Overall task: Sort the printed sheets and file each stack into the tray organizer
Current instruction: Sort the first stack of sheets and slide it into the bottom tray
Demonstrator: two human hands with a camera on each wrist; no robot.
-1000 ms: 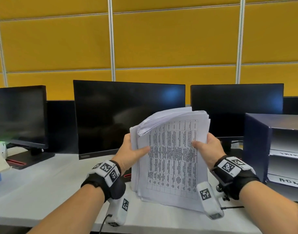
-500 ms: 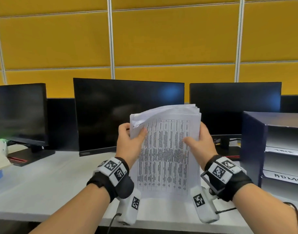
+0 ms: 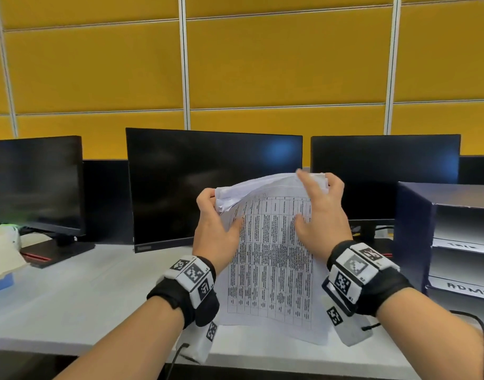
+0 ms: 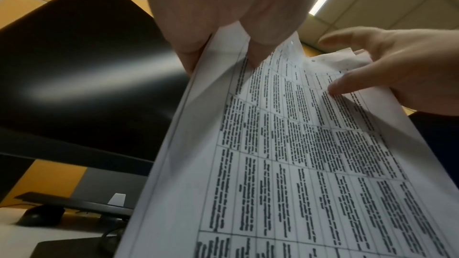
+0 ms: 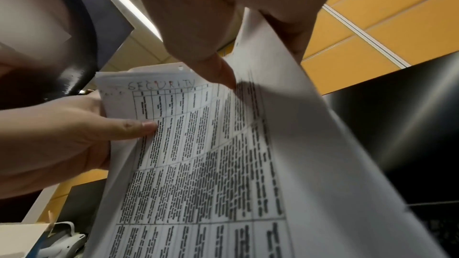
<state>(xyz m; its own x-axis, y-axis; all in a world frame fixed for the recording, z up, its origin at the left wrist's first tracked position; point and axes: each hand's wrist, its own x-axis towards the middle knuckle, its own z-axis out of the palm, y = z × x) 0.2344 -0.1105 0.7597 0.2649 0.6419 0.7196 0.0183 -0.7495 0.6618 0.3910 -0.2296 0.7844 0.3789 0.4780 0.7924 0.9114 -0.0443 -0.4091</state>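
Sorting step under way. Left hand (image 3: pixel 212 231) pinching the paper stack (image 3: pixel 271 272) at nine o'clock, stack upright over the table (image 3: pixel 71 297), right hand (image 3: pixel 321 212) gripping its top corner at one o'clock. Next: peel the "SECURITY" sheet, find its tray in the organizer (image 3: pixel 416 231) at three o'clock.

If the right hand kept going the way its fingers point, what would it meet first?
The right hand points up and away, gripping the top edge of the sheet stack. Beyond its fingertips, the first thing looks to be the right-hand monitor, though depth is unclear.
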